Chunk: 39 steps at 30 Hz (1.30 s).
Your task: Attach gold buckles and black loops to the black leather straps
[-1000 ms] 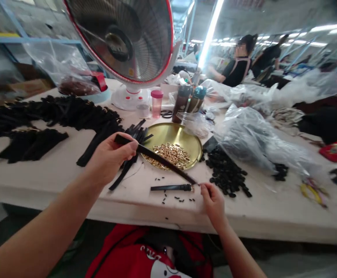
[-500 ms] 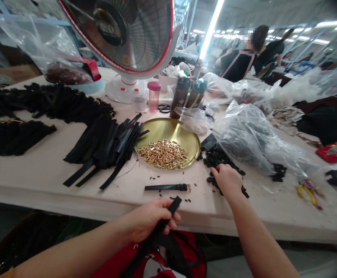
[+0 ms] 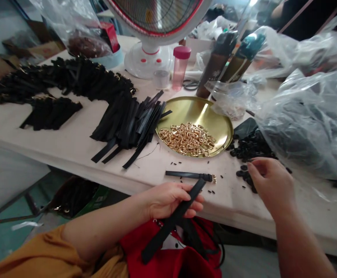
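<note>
My left hand (image 3: 171, 200) grips a flat black strap (image 3: 176, 218) between thumb and fingers. The strap slants over my lap, its upper end near the table's front edge. My right hand (image 3: 274, 187) is at a pile of small black loops (image 3: 248, 144), thumb and forefinger pinched together. What lies between those fingertips is too small to make out. Just beyond my left hand, a finished-looking black strap with a gold buckle (image 3: 190, 175) lies on the table. Behind it, a round gold tray (image 3: 182, 106) carries a heap of gold buckles (image 3: 188, 139).
Many black straps (image 3: 124, 123) are bundled left of the tray, with more rows farther left. A heater fan (image 3: 149, 58), a pink-lidded bottle (image 3: 180, 69) and two spray cans (image 3: 216, 61) stand behind. Clear plastic bags (image 3: 307, 119) cover the right side.
The view has shifted, so the table's contents sit farther right. More of the strap in my left hand shows. My right hand stays at the loop pile, its fingers now pinched.
</note>
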{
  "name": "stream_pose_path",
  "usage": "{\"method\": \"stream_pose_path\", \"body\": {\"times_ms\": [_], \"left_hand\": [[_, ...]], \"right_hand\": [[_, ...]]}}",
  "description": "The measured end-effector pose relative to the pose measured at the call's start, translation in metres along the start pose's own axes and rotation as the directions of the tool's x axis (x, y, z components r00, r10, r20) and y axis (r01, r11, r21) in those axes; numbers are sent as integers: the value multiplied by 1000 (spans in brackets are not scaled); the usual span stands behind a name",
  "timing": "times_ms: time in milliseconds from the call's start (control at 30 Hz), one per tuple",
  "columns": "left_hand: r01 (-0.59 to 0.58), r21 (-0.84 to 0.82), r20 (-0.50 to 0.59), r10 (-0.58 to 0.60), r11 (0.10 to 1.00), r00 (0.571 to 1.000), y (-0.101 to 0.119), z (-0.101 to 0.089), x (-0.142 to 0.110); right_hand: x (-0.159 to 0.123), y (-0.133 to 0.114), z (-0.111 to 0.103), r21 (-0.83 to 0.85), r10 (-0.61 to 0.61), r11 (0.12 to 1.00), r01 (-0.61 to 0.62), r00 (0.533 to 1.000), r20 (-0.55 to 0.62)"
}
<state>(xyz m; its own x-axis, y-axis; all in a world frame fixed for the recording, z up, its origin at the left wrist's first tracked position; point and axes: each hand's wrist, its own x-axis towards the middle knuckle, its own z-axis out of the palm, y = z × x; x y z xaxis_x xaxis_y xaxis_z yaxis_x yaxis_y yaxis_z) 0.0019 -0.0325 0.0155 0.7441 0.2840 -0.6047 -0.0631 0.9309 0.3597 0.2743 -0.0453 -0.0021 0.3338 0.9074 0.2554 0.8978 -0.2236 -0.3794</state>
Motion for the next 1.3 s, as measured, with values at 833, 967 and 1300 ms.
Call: {"method": "stream_pose_path", "body": {"times_ms": [833, 967, 1300], "left_hand": [[-224, 967, 121, 552, 122, 825, -12, -5, -22], [-155, 987, 108, 530, 45, 841, -19, -3, -21], [-43, 950, 203, 505, -310, 839, -23, -3, -12]], "right_hand": [[-102, -91, 30, 791, 209, 59, -609, 782, 587], [-105, -89, 30, 794, 209, 45, -606, 783, 585], [-115, -86, 31, 746, 122, 452, -489, 862, 491]]}}
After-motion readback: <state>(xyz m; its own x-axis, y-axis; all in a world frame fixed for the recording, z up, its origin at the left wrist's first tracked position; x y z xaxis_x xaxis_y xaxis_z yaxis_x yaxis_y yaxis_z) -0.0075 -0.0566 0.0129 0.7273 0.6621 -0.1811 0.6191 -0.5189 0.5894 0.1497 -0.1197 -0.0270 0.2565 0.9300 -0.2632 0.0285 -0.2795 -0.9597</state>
